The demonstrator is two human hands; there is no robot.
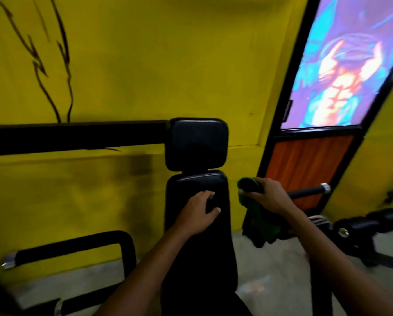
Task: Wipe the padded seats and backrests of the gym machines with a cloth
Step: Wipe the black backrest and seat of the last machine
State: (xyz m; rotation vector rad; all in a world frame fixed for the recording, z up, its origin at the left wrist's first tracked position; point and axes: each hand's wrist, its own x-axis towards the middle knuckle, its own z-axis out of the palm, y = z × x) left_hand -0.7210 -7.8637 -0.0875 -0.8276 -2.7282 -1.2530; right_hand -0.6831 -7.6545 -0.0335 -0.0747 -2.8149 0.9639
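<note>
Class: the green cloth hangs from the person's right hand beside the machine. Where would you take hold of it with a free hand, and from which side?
Take the green cloth by its loose hanging part below the right hand, coming from the left, over the long black pad. The top is bunched inside that hand; the lower folds dangle free. The left hand rests on that pad, probably nearest.

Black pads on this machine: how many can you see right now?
2. The upper pad stands against the yellow wall; the long pad runs below it, under the left hand. Others may be out of view.
</note>
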